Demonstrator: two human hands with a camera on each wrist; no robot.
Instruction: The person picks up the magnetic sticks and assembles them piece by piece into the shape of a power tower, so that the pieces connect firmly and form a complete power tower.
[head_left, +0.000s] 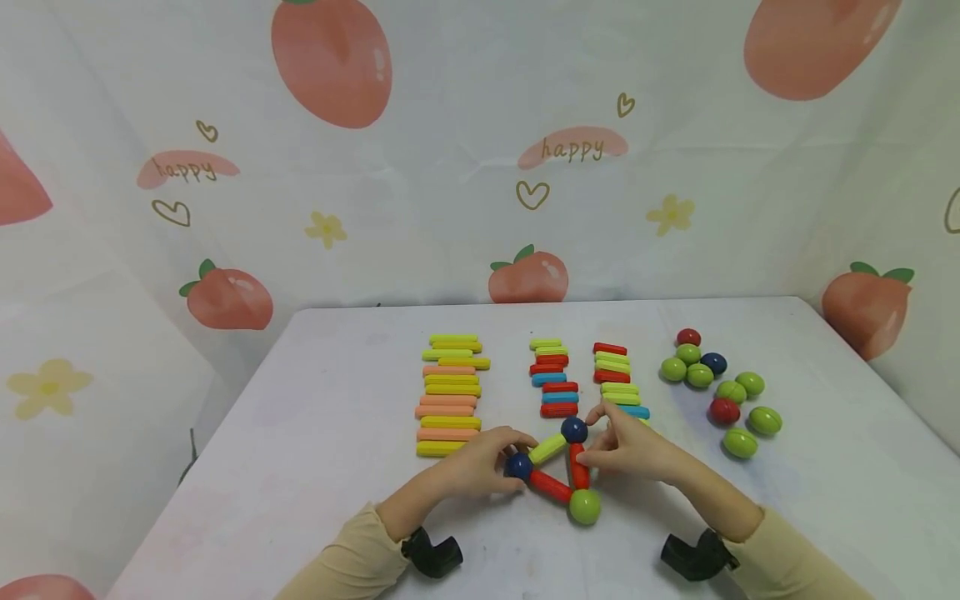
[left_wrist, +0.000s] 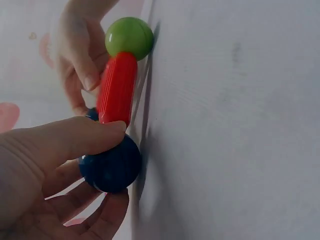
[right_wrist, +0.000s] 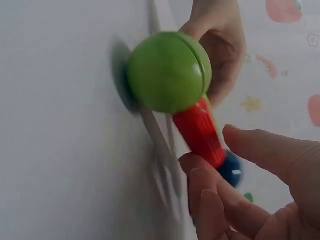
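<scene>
A triangle of plastic building rods and balls stands low over the near middle of the table. It has two red rods (head_left: 551, 487), one yellow-green rod (head_left: 548, 450), two dark blue balls (left_wrist: 111, 165) and a green ball (head_left: 585, 507) at the near corner. My left hand (head_left: 482, 461) grips the left blue ball between thumb and fingers. At the far corner my right hand (head_left: 626, 446) holds the other blue ball (head_left: 574, 430), thumb beside the right red rod (right_wrist: 201, 132). The right wrist view partly hides that ball behind the rod.
Long yellow and orange rods (head_left: 450, 400) lie in a column behind the left hand. Two columns of short rods (head_left: 553, 375) in red, blue and yellow-green lie farther back. Loose green, red and blue balls (head_left: 765, 420) are scattered at the right on the white table (head_left: 315, 467).
</scene>
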